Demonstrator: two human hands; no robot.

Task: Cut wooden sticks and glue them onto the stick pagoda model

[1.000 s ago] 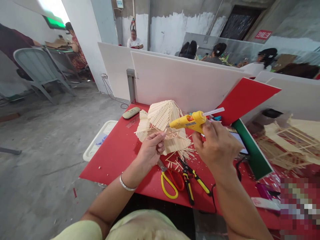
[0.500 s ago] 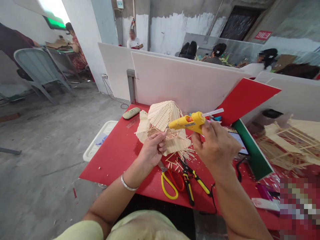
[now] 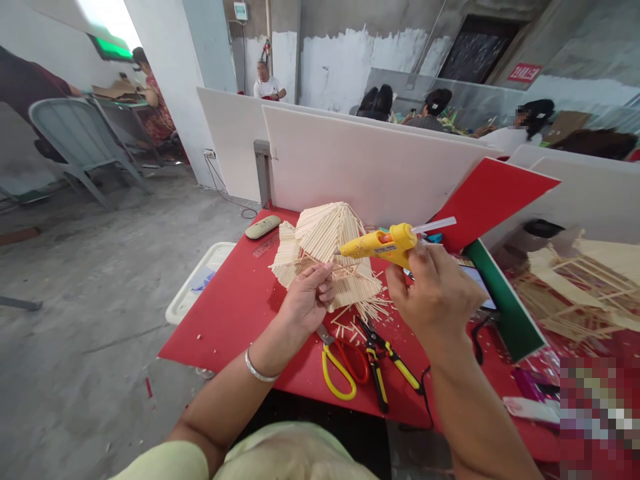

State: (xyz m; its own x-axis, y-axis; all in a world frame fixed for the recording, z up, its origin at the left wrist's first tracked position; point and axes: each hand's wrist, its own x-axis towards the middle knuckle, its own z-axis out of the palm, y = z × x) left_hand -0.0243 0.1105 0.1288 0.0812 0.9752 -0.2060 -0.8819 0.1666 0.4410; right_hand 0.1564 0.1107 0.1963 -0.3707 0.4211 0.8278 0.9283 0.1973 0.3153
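Note:
In my right hand point(image 3: 440, 293) is a yellow hot glue gun point(image 3: 375, 245), its nozzle pointing left and a clear glue stick point(image 3: 435, 225) jutting from its back. My left hand point(image 3: 311, 293) is closed in a pinch close below the nozzle; whatever its fingertips hold is too small to make out. Just behind the hands stands a model house point(image 3: 325, 230) built of thin wooden sticks, with a peaked roof. My left hand covers part of its lower front. Loose wooden sticks point(image 3: 373, 309) lie at its front right.
Scissors point(image 3: 340, 380) and pliers point(image 3: 383, 363) with yellow-black handles lie on the red tabletop point(image 3: 225, 310) near me. An oblong case point(image 3: 263, 227) sits at the left. White partition boards point(image 3: 370, 160) rise behind. Another stick model point(image 3: 585, 280) stands at right, past a green board point(image 3: 510, 300).
The glue gun and my right hand have shifted slightly to the right, drawing the nozzle a little away from my left fingertips. My left hand has hardly moved.

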